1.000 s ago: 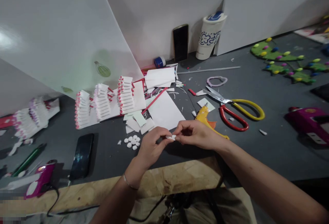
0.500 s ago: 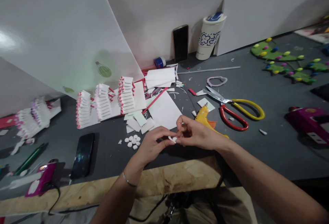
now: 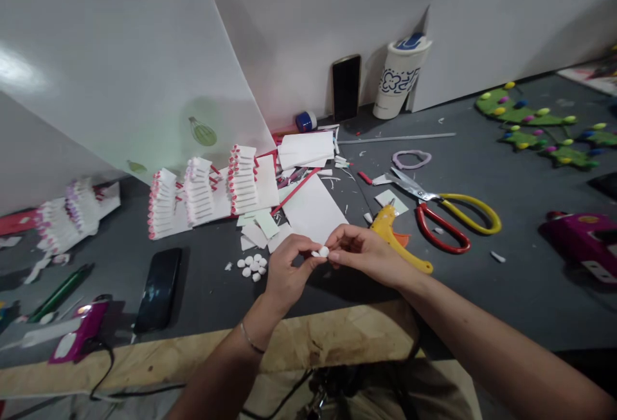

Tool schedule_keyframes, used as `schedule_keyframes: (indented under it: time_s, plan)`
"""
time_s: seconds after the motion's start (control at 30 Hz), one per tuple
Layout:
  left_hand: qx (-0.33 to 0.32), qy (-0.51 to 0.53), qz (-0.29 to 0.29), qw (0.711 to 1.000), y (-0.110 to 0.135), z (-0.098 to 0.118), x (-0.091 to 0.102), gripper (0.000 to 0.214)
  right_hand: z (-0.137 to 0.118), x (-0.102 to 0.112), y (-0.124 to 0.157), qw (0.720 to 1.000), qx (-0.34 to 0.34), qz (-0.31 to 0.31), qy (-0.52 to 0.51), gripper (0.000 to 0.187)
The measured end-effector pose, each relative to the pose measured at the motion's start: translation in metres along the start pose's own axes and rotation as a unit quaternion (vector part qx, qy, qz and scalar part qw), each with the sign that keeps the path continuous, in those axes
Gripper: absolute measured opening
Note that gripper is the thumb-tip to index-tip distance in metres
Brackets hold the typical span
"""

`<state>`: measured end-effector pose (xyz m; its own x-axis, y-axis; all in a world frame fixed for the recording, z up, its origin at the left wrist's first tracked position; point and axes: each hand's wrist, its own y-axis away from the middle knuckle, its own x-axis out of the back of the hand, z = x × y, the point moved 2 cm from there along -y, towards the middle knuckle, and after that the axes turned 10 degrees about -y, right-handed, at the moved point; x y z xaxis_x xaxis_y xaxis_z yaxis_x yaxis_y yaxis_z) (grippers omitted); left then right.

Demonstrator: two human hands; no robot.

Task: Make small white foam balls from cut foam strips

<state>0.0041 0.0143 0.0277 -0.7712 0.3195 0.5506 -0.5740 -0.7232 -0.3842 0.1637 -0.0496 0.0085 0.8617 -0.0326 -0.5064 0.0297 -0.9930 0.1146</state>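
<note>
My left hand (image 3: pixel 288 267) and my right hand (image 3: pixel 361 254) meet over the dark grey table (image 3: pixel 482 304), their fingertips pinching a small white foam disc (image 3: pixel 322 251) between them. Just left of my left hand lies a little heap of similar white discs (image 3: pixel 249 267). A yellow hot glue gun (image 3: pixel 388 228) rests just beyond my right fingers. Beyond the hands is a white foam sheet (image 3: pixel 313 208), with cut white and pale green scraps (image 3: pixel 255 230) at its near left corner.
Stepped stacks of white strips with pink edges (image 3: pixel 197 191) stand behind the hands. Red-and-yellow-handled scissors (image 3: pixel 446 217) lie right of the glue gun. A black phone (image 3: pixel 158 290) lies left. White boards rise behind. A wooden edge (image 3: pixel 308 343) runs along the front.
My fingers have shifted their pinch on the white disc, and the hands sit slightly closer together. The whole scene has shifted slightly right and down in view as my head moved.
</note>
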Motion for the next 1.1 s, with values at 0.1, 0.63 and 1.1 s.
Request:
schedule_keyframes:
  time_s: [0.1,0.63,1.1]
  plan:
    - [0.015,0.013,-0.014,1.000,0.001,0.000,-0.003,0.009,0.003,0.001,0.000,0.999,0.002,0.028,0.022,0.025]
    - [0.230,0.325,0.003,0.917,0.007,0.000,-0.021,0.030,0.010,0.005,0.004,0.990,0.083,0.078,0.084,0.026]
    - [0.324,0.428,-0.037,0.843,0.015,0.006,-0.032,0.032,-0.005,-0.001,0.019,0.782,0.442,0.001,0.440,0.026]
